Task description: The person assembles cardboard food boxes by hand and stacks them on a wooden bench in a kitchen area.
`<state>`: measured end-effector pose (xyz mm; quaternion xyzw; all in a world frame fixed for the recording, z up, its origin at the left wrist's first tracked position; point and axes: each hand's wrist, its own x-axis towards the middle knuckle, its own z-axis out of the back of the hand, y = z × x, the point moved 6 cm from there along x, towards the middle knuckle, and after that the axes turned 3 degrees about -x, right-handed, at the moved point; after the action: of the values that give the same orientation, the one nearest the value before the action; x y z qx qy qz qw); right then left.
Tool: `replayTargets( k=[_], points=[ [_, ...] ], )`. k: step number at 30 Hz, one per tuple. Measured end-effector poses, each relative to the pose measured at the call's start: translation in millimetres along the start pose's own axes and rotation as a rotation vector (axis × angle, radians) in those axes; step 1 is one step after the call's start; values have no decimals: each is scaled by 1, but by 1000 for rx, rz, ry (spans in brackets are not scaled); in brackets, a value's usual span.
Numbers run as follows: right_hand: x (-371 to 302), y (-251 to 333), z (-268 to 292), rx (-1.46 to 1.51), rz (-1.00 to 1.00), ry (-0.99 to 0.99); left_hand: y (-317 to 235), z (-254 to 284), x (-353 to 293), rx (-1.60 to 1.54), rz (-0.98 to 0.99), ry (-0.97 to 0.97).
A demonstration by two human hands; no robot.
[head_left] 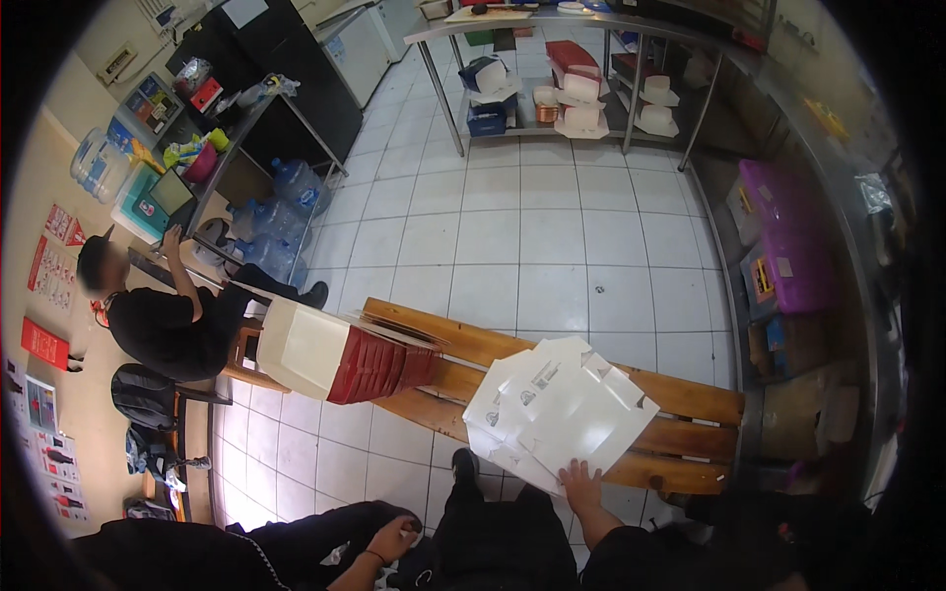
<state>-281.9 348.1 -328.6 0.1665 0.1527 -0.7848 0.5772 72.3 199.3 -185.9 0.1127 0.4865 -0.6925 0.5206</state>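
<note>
Flat, die-cut white cardboard box blanks (581, 414) lie overlapped on a slatted wooden bench (690, 396). My right hand (581, 487) rests on their near edge, fingers spread flat and palm down. My left hand (394, 539), with a dark band at its wrist, is low in front of me against black clothing. Its fingers are curled, and whatever may be inside them is hidden. Left of the blanks, on the same bench, stands a nested stack of folded red boxes (379, 366); the end one shows its white inside.
A person in black (163, 325) sits at the left, one hand raised near a metal side table. Large water bottles (276, 222) stand under that table. Along the right run shelves with purple bins (788, 261). A steel table (591, 22) at the back holds more boxes underneath.
</note>
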Motion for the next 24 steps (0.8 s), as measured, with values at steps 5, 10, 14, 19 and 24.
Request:
replayTargets(
  k=[5,10,14,19,24],
  points=[
    [-5,-14,5,-40,-54,-296,1,-27,-4,26,43,108],
    [11,-30,29,322,-238,-10,-71,-24,-1,18,-60,94],
    [-10,-45,93,607,-287,-293,-141,-24,10,105,-369,41],
    [-74,-45,208,667,55,-557,-261,-17,2,547,-880,-276],
    [-141,-31,256,798,300,-374,-312,-46,19,765,-1148,3]
  ],
)
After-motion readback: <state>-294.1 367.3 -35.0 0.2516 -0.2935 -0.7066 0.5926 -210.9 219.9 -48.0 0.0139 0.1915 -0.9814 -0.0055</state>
